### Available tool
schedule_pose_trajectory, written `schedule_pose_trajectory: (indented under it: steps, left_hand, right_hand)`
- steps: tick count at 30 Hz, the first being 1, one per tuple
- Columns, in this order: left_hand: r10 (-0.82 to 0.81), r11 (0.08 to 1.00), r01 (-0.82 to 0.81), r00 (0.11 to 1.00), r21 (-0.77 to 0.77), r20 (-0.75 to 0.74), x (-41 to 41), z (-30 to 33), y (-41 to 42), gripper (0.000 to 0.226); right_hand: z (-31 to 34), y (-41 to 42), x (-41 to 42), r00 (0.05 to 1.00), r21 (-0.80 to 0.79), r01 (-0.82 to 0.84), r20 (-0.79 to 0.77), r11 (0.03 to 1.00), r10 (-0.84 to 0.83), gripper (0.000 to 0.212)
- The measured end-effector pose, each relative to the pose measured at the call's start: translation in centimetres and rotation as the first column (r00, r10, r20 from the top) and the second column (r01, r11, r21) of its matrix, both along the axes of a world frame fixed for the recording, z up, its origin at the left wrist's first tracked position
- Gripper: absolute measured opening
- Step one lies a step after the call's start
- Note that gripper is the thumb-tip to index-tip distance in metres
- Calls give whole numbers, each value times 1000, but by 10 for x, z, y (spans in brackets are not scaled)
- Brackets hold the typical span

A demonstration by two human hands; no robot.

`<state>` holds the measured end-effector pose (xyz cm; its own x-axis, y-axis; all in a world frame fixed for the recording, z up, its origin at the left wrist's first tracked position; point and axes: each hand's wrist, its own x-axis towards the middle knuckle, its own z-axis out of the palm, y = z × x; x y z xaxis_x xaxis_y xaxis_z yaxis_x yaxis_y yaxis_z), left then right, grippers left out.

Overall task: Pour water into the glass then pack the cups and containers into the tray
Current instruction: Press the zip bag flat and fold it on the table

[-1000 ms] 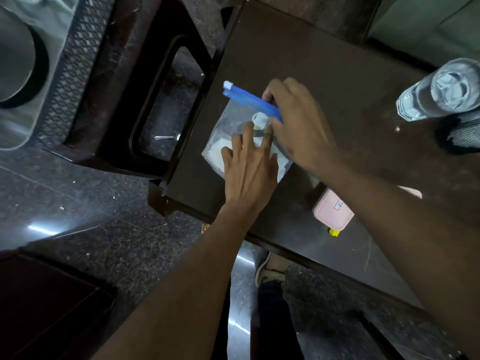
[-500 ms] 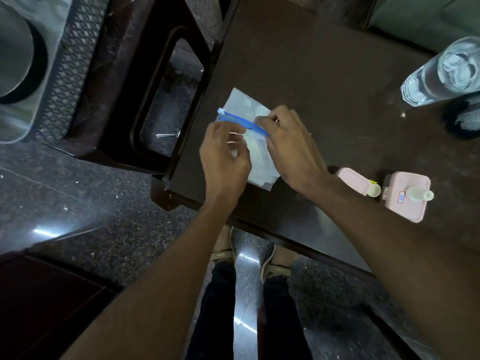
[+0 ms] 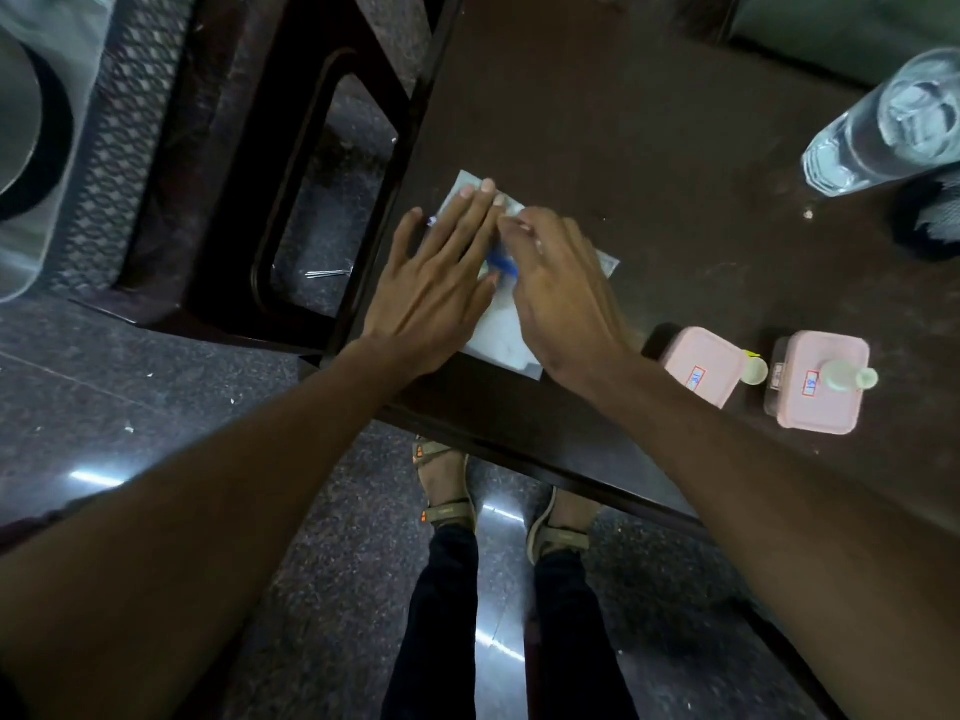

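Note:
A clear zip bag (image 3: 501,337) with a blue slider strip (image 3: 501,262) lies folded near the left edge of the dark table (image 3: 649,148). My left hand (image 3: 441,283) rests flat on the bag with fingers spread. Beside it, my right hand (image 3: 561,293) presses on the bag, fingertips at the blue strip. Most of the bag is hidden under both hands. Two pink lidded containers stand by the front edge, one (image 3: 704,366) near my right wrist, the other (image 3: 818,381) farther right. At the far right corner stands a clear glass (image 3: 888,127) holding water.
A dark stool frame (image 3: 311,163) stands left of the table, with a patterned mat (image 3: 124,127) beyond it. A dark round object (image 3: 930,220) sits at the table's right edge. My sandalled feet (image 3: 447,491) stand on the speckled floor below the front edge.
My left hand went from pinching the bag's blue strip to lying flat on the bag. The right hand slid along the strip. The bag now lies flatter under both hands.

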<state>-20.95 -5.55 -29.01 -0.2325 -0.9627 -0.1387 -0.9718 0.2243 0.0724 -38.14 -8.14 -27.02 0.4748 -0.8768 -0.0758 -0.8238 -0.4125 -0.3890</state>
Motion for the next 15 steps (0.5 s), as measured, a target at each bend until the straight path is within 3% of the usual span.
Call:
schedule_pose_trajectory:
  steps: [4,10,15]
  left_hand:
    - [-5,1000,5,1000,-29,-2,-3,-8,2,65]
    - [-10,999,9,1000,-40,-24,-1,-8,3,65]
    - [10,1000,-11,999,-10,-40,-3,-4,3,66]
  right_hand:
    - [-12,19,11,990,12,-4,-141,1000,6,62]
    - [-16,39,-9,975,4,96,-201,995,-94,67]
    - [-3,67,-26,921,56,310,-266,949,-285,69]
